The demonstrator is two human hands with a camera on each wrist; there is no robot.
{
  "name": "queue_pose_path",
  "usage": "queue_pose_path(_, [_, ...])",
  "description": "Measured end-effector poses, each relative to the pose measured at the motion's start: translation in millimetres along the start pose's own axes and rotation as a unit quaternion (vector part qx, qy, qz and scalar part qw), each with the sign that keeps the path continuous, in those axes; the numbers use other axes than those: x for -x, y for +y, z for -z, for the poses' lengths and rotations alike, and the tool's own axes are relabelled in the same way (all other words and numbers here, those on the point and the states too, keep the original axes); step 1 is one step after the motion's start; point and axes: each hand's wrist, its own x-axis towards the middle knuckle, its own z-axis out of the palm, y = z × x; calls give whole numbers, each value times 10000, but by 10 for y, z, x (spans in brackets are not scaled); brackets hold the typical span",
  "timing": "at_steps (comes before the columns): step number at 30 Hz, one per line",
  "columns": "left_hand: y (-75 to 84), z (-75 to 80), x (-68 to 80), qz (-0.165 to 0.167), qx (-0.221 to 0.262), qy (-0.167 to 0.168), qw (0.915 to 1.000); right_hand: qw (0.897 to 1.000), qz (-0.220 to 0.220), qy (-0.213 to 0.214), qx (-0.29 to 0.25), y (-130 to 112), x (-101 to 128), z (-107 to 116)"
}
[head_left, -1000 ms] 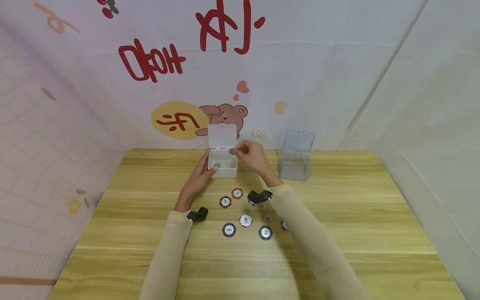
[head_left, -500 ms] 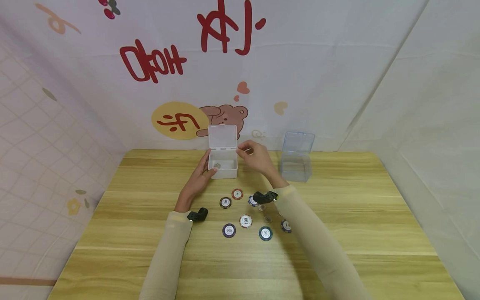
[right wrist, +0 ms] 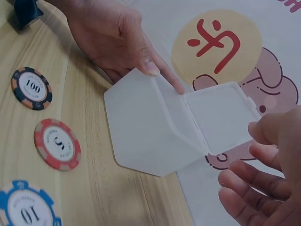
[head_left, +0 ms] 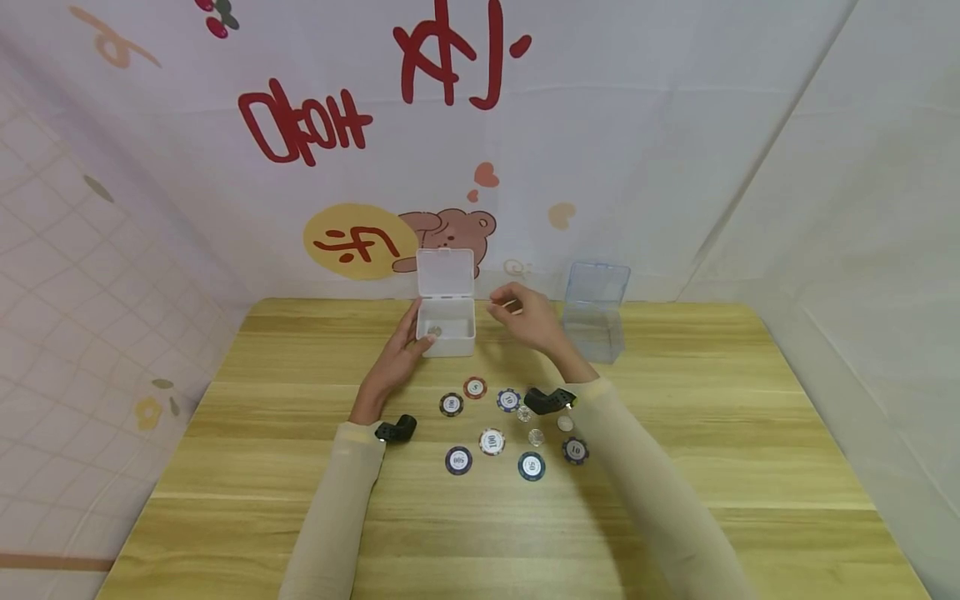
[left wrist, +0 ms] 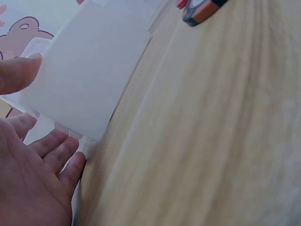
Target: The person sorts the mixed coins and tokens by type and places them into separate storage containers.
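A small white plastic box (head_left: 453, 347) stands on the table with its lid (head_left: 446, 273) raised. My left hand (head_left: 394, 360) grips its left side, thumb over the front rim and fingers along the side, as the left wrist view also shows. Inside the box, by its front left corner, lies a small coin (head_left: 435, 331). To the right of the box my right hand (head_left: 525, 317) is raised, its fingers (right wrist: 254, 181) loosely bent and holding nothing. Part of the box floor is hidden by the front wall.
A clear box (head_left: 592, 335) with a raised blue-tinted lid (head_left: 597, 284) stands behind my right hand. Several poker chips, including a red one (head_left: 475, 387) and a white one (head_left: 492, 442), lie nearer me. Silver coins (head_left: 536, 437) lie among them. A printed cloth (head_left: 637, 167) hangs behind.
My right hand, which pinched a coin at the box's right rim a second ago, has drawn back to the right with nothing in its fingers. The left hand stays on the box.
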Motion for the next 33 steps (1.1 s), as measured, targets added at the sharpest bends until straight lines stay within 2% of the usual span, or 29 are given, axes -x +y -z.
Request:
queue_pose_path(4, [184, -4, 62, 12, 68, -118, 9999, 9999, 23, -34, -127, 23, 60, 45])
queue_pose_path(5, [190, -4, 65, -8, 52, -127, 9999, 9998, 33, -44, -169, 35, 73, 52])
queue_pose_path(33, [169, 4, 61, 30, 57, -101, 9999, 9961, 322, -769, 273, 301, 500, 241])
